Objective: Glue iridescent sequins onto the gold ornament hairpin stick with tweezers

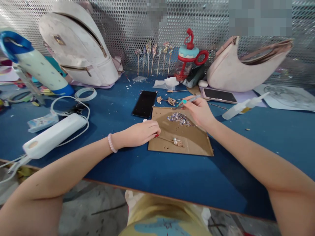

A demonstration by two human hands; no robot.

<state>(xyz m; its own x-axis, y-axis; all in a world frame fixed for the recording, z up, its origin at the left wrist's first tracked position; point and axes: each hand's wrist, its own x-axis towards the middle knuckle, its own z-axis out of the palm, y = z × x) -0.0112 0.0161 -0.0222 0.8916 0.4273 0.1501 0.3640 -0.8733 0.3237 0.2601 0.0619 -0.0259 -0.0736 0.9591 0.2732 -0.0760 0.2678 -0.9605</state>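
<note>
A piece of brown cardboard (197, 141) lies on the blue table. My left hand (145, 132) rests at its left edge, fingers closed on the thin stick of an ornament (177, 142) whose sparkly head lies over the cardboard. A pile of shiny purple and silver chips (179, 119) sits on the cardboard's upper part. Above the pile's right side, my right hand (199, 110) pinches metal tweezers (190, 101), tips pointing left toward the board's top edge. More ornaments on sticks (171, 101) lie just behind the cardboard.
A black phone (144, 104) lies left of the cardboard. Another phone (219, 95) and a glue bottle (233, 110) are at the right. Finished-looking sticks (154, 50) stand behind, beside a red-handled cup (188, 54). A white power strip (55, 134) is at the left.
</note>
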